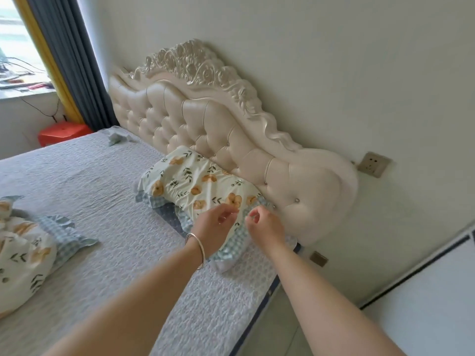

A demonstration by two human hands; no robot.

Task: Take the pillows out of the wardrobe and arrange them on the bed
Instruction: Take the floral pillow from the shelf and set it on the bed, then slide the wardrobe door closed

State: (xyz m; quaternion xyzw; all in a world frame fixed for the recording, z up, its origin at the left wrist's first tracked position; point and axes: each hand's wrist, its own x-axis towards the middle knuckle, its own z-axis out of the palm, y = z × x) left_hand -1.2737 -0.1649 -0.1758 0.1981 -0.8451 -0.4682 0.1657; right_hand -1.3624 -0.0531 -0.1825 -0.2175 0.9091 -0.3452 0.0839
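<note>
Here my left hand (215, 226) and right hand (264, 225) hover over the near edge of one pillow (195, 186), fingers loosely curled, gripping nothing. It lies on the bed (102, 191) against the headboard (231, 140). A second pillow (23, 250) lies well apart, at my left.

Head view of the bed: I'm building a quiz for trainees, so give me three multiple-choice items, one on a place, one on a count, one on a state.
1. Where does the floral pillow with blue checked trim under the hands lie?
A against the tufted cream headboard
B on the floor
C on the red stool

2. How many floral pillows are on the bed?
A one
B two
C four

3. What state is the left hand in?
A clenched around a cup
B flat on the wall
C fingers loosely curled over the pillow

Answers: A, its far edge meets the headboard; B, the second pillow lies at left; C, nothing is gripped.
</note>
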